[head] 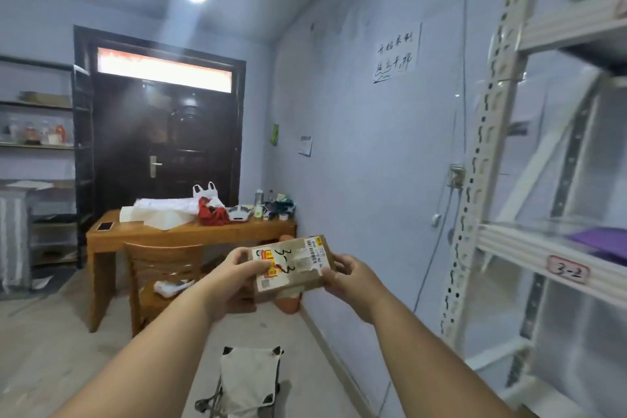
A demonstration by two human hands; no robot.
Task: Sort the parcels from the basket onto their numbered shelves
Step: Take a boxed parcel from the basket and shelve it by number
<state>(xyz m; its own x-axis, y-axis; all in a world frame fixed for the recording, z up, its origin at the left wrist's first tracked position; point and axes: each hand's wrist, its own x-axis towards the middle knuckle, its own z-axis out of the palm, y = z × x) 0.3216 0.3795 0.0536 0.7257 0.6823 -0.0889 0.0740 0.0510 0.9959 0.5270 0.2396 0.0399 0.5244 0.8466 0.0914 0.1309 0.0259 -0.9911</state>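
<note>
I hold a small brown cardboard parcel (294, 268) in front of me at chest height, its label side up with "3-3" handwritten in black. My left hand (237, 273) grips its left end, thumb on top. My right hand (353, 276) grips its right end. The white fabric basket (247, 380) stands on the floor below my arms. At the right rises a white metal shelving rack (475, 200); one shelf edge carries a tag reading "3-2" (567, 270), and a purple item (600, 243) lies on that shelf.
A wooden desk (190, 236) with bags, a phone and clutter stands ahead before a dark door (166, 139), a wooden chair (163, 268) in front of it. Another shelf unit (37, 146) lines the left wall. Bare floor lies between me and the desk.
</note>
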